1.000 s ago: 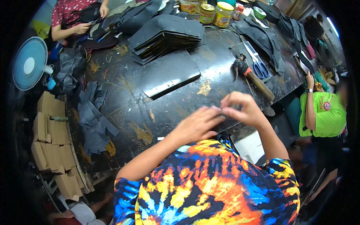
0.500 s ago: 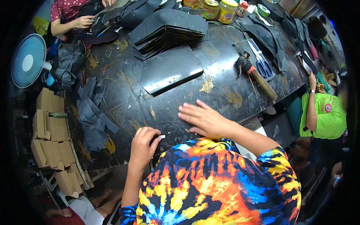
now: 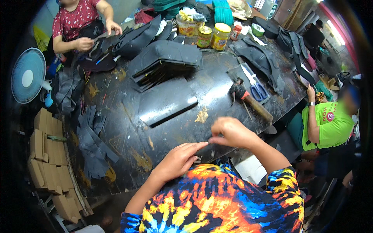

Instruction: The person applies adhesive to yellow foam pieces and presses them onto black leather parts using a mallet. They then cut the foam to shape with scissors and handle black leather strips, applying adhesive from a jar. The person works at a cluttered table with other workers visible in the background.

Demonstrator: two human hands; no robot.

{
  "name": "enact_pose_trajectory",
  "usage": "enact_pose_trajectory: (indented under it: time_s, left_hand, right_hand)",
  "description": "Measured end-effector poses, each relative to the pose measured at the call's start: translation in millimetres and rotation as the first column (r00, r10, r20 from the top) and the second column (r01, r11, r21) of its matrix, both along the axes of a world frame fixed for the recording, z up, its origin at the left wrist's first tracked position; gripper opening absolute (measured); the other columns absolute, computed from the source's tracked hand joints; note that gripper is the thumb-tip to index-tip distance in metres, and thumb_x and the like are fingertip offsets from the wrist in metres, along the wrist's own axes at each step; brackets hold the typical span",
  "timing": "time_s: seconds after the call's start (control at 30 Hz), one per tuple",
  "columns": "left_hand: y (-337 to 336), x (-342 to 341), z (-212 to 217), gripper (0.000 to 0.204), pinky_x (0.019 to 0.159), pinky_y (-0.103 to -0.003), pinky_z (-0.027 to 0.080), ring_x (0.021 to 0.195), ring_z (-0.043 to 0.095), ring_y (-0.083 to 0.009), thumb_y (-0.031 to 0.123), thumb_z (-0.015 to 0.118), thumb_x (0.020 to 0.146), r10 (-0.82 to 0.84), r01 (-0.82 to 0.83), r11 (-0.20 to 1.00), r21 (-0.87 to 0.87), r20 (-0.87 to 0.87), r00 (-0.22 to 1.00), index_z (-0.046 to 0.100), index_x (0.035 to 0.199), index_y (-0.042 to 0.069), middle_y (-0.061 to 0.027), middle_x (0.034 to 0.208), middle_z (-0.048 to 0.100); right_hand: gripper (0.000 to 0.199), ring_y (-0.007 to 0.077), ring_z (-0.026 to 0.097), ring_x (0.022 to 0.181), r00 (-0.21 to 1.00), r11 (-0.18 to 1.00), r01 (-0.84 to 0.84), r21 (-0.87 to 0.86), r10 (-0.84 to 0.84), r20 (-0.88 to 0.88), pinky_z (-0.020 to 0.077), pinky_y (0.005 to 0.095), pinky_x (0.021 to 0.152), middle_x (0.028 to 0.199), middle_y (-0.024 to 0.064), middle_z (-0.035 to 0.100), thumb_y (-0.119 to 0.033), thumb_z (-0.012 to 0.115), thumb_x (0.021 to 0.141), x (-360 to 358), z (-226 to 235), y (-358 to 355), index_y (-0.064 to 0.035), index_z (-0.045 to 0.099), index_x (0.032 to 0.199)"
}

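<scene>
My left hand (image 3: 179, 160) is low over the table's near edge, its fingers pressed together and pointing right. A small pale bit shows by its thumb; whether the hand grips it is hidden. Close to those fingertips, my right hand (image 3: 230, 133) is curled with thumb and fingers drawn together, slightly blurred. Anything in its fingers is too small to make out. Beyond both hands lies a flat black panel (image 3: 169, 103) with a glossy surface. Behind it rests a stack of bent black sheets (image 3: 167, 58).
A hammer (image 3: 252, 103) and blue-handled scissors (image 3: 254, 87) lie to the right. Black strips (image 3: 93, 143) and folded cardboard pieces (image 3: 50, 151) are at left, near a fan (image 3: 28, 75). Jars (image 3: 220, 37) stand at the back. Co-workers sit far left (image 3: 77, 23) and right (image 3: 328, 122).
My left hand has moved right, from a pinch on a small white piece to fingers stretched together. My right hand has gone from spread flat to curled, close to the left. The view has tilted up.
</scene>
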State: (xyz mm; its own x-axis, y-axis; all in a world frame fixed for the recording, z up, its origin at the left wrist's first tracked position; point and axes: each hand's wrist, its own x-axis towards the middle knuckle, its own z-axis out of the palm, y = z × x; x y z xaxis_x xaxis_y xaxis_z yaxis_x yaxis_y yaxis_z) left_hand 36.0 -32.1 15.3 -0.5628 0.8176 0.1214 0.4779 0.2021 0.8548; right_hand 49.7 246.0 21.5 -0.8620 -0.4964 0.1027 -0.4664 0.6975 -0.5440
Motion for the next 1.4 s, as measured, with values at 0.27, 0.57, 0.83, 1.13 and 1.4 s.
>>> enact_pose_trajectory:
  time_s: [0.27,0.57,0.83,1.13,1.4]
  left_hand:
    - [-17.7,-38.3,-28.5,0.066,0.117,-0.058,0.024,0.143,0.038,-0.0368,0.031,0.077,0.084,0.468,-0.594,0.804,-0.005,-0.612,0.638,0.055,0.144,0.015,-0.0148,0.155,0.042]
    - [-7.7,-80.2,-50.6,0.062,0.115,-0.055,0.026,0.137,0.044,-0.0346,0.04,0.072,0.088,0.459,-0.689,0.716,-0.115,-0.666,0.588,0.057,0.144,0.02,-0.0151,0.151,0.047]
    - [-4.1,-104.0,-56.1,0.06,0.113,-0.055,0.029,0.136,0.046,-0.0326,0.045,0.069,0.089,0.464,-0.713,0.696,-0.085,-0.704,0.537,0.057,0.144,0.025,-0.0139,0.151,0.048]
    - [0.0,-135.3,-74.4,0.06,0.114,-0.054,0.029,0.137,0.045,-0.0295,0.047,0.07,0.088,0.507,-0.711,0.703,0.016,-0.712,0.486,0.057,0.143,0.027,-0.0105,0.149,0.051]
    - [4.3,-126.7,-43.8,0.104,0.115,-0.061,0.024,0.14,0.043,-0.0378,0.067,0.078,0.071,0.618,-0.621,0.766,0.167,-0.457,0.64,0.044,0.15,0.009,-0.0173,0.148,0.05]
  right_hand:
    - [0.063,0.0389,0.061,0.115,0.767,0.833,0.553,0.02,-0.5,-0.402,0.0517,0.0456,0.098,0.124,0.0224,0.059,-0.017,0.076,0.079,-209.7,22.5,124.4,-0.0147,0.055,0.138]
    - [0.1,0.0409,0.048,0.137,0.56,0.551,0.826,0.12,-0.777,-0.288,0.0427,0.0493,0.112,0.149,0.0267,0.046,-0.036,0.089,0.068,-363.4,8.3,162.4,-0.0245,0.041,0.155]
    - [0.083,0.0408,0.058,0.12,0.511,0.599,0.797,-0.079,-0.738,-0.442,0.0498,0.0472,0.102,0.128,0.0246,0.056,-0.035,0.091,0.068,-353.4,-11.4,187.3,-0.0279,0.055,0.143]
    - [0.077,0.032,0.058,0.113,0.524,0.778,0.612,-0.139,-0.531,-0.666,0.0469,0.0422,0.101,0.118,0.0152,0.056,-0.03,0.086,0.076,-222.9,81.7,162.5,-0.0207,0.055,0.145]
    - [0.066,0.0335,0.059,0.113,0.913,0.981,0.191,-0.018,-0.184,-0.364,0.045,0.0395,0.101,0.111,0.0163,0.061,-0.027,0.082,0.067,-107.4,102.1,8.2,-0.0017,0.06,0.125]
